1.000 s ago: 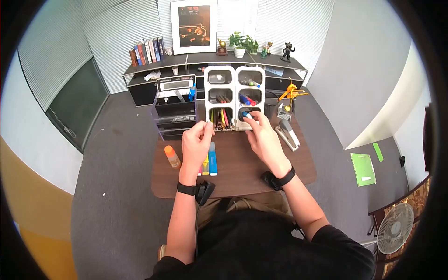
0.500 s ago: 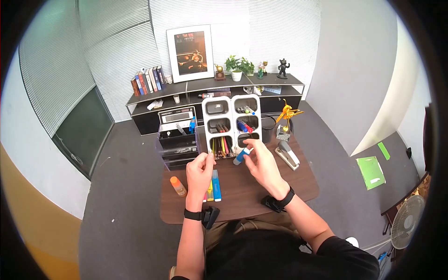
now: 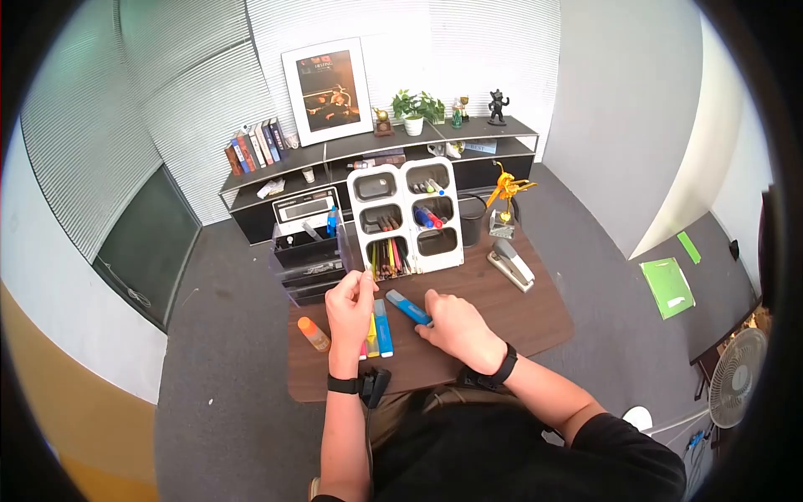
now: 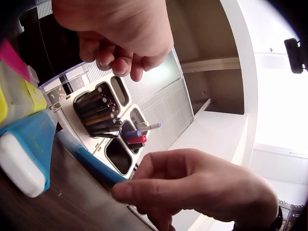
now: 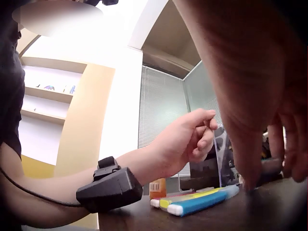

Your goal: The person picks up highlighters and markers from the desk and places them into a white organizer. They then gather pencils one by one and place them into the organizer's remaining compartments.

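In the head view my right hand (image 3: 460, 330) pinches one end of a blue highlighter (image 3: 408, 307), which lies slanted low over the desk (image 3: 502, 322). From the left wrist view, its clear blue cap end points away from that hand. My left hand (image 3: 350, 309) hangs with fingers loosely curled and holds nothing, above a row of highlighters: a blue one (image 3: 383, 328), a yellow one (image 5: 202, 194) and a pink one (image 4: 14, 60). Behind both hands stands a white six-compartment organizer (image 3: 407, 226) with pencils (image 3: 386, 258) and markers (image 3: 428, 218) in it.
An orange-capped glue bottle (image 3: 314, 334) stands at the left of the desk. Behind it is a clear-sided desk organizer with drawers (image 3: 311, 261). To the right are a stapler (image 3: 511, 266) and a golden figurine (image 3: 508, 191) on a clear base.
My right hand has drawn the blue highlighter out of the organizer's lower right compartment and brought it down toward the desk, beside the row. The left hand stays nearly in place.
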The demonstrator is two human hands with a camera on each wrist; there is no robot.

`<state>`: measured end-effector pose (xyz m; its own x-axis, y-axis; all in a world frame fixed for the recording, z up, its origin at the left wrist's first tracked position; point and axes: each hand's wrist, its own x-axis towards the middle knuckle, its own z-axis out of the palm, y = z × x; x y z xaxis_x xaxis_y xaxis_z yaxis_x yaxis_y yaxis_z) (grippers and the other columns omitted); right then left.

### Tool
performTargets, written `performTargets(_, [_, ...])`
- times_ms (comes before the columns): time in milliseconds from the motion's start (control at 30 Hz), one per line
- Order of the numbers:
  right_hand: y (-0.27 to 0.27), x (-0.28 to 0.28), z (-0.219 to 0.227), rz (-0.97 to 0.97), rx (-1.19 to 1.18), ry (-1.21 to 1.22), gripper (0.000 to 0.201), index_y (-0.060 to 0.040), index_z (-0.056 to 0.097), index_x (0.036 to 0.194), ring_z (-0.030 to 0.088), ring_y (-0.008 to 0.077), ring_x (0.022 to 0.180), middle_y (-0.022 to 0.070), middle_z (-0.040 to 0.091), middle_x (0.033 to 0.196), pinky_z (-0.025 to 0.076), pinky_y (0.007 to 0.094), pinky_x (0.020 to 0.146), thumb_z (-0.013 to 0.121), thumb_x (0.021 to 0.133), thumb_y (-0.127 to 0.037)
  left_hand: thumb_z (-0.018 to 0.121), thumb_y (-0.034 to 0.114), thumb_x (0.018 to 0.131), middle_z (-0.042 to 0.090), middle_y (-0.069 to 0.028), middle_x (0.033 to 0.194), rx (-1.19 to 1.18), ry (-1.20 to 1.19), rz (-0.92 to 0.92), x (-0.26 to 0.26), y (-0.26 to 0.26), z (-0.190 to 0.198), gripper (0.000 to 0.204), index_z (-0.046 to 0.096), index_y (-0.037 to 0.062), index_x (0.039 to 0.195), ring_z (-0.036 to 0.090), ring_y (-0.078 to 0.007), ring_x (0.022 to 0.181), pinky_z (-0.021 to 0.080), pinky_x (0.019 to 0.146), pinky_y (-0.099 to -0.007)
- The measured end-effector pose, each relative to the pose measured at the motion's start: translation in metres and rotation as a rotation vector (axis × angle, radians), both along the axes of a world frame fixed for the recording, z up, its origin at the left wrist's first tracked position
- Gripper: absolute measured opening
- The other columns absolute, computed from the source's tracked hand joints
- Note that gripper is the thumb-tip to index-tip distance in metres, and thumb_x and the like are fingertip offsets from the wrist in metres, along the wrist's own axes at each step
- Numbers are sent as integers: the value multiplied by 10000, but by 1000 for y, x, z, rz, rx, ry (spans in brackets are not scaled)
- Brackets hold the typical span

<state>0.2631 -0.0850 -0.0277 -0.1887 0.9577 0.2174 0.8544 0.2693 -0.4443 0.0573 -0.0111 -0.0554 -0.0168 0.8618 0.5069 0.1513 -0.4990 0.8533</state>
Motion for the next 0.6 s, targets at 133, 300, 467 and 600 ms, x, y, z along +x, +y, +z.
performTargets(133, [-1, -6, -14, 63, -111, 8, 354, 7, 629, 984, 747, 466, 885, 230, 757, 876, 590, 543, 802, 876, 894, -229, 623, 185, 1146, 519, 62, 599, -25, -20, -12, 0, -2, 4, 373, 644, 14, 815, 452, -4, 537, 309, 506, -233])
performTargets(300, [2, -11, -13, 302, -117, 81, 341, -6, 612, 1015, 739, 460, 947, 220, 746, 908, 579, 544, 806, 860, 913, -216, 647, 150, 1125, 537, 62, 618, -43, -51, -6, 1, -2, 2, 345, 658, -3, 816, 435, -1, 579, 293, 521, -250])
performTargets(467, [-6, -12, -11, 296, -35, 25, 440, 1, 615, 1234, 738, 458, 976, 212, 701, 1088, 602, 540, 831, 844, 918, -201, 623, 190, 1146, 527, 52, 599, -41, -9, 2, 1, -4, 7, 379, 637, 17, 809, 459, -9, 538, 317, 509, -236])
performTargets(600, [-9, -14, -15, 336, -27, -75, 532, 3, 611, 1382, 743, 449, 980, 199, 644, 1187, 628, 530, 850, 819, 922, -164, 623, 188, 1146, 531, 50, 598, -23, -7, -4, -1, 0, 0, 377, 635, 20, 808, 463, -12, 537, 323, 510, -236])
